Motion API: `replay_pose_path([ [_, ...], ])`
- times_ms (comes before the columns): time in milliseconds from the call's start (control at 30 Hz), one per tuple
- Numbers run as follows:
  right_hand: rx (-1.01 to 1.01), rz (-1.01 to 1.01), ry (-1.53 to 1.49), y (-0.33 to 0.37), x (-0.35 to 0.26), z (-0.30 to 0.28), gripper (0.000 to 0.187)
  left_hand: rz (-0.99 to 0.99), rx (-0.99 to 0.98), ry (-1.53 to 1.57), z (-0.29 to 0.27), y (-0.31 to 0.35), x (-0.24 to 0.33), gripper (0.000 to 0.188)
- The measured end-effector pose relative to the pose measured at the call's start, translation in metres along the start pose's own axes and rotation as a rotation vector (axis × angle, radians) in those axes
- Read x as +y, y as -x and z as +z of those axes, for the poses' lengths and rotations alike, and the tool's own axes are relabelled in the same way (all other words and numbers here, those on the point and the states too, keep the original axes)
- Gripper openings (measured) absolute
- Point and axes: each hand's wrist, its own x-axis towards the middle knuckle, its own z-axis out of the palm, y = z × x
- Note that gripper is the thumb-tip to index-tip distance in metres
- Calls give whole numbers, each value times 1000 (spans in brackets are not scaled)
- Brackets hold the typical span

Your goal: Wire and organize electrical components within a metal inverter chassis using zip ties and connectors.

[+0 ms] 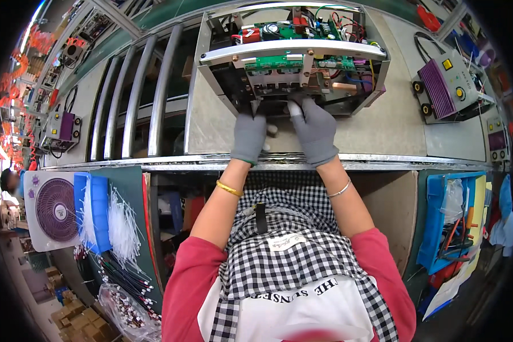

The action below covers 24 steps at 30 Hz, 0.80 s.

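Note:
An open metal device chassis stands on the bench in front of me, with green circuit boards, wiring and copper-coloured parts inside. Both hands wear grey gloves and reach to its lower front edge. My left hand is closed at the lower left of the opening, its fingertips partly hidden by the frame. My right hand is closed too, thumb and fingers drawn together at the same edge. Between them a dark piece shows in shadow; what it is and how it is gripped I cannot make out.
Metal rollers run left of the chassis. A purple-sided device stands at right, a similar one far left. Below the bench edge are a blue bin with white cable ties, a fan, and a blue tool tray.

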Motion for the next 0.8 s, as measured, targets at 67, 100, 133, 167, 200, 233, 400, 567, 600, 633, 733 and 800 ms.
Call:
replay_pose_path([
  [67, 15, -17, -9, 1, 3, 2, 16, 13, 19, -21, 0, 2, 1, 34],
  [100, -29, -29, -15, 2, 5, 4, 17, 26, 38, -41, -1, 2, 1, 30],
  [133, -72, -42, -20, 3, 7, 6, 17, 30, 41, -43, -5, 0, -3, 30],
  [167, -73, -43, -23, 3, 8, 10, 17, 101, -2, -228, -12, -8, -13, 26],
  [200, -79, -33, -72, 2, 8, 14, 17, 174, -44, -415, -18, -15, -22, 23],
  [233, -84, -23, -120, 1, 8, 17, 17, 176, -41, -417, -23, -24, -35, 23],
  [400, -124, -28, -58, -1, 10, 30, 20, 622, 0, -1445, -34, -22, -33, 27],
  [567, -145, -38, -22, -2, 4, 27, 21, 258, 198, -1127, -25, -5, -12, 26],
  [600, -187, -61, 60, -2, 3, 24, 21, 269, 210, -1201, -26, -5, -13, 25],
  [633, -228, -83, 142, -2, 1, 22, 20, 268, 211, -1200, -27, -5, -14, 25],
  [733, -356, -45, 327, -7, -4, 17, 19, 309, 251, -1157, -28, -3, -10, 25],
  [800, -320, -67, 305, -6, 3, 26, 18, 306, 221, -1165, -28, -4, -9, 25],
])
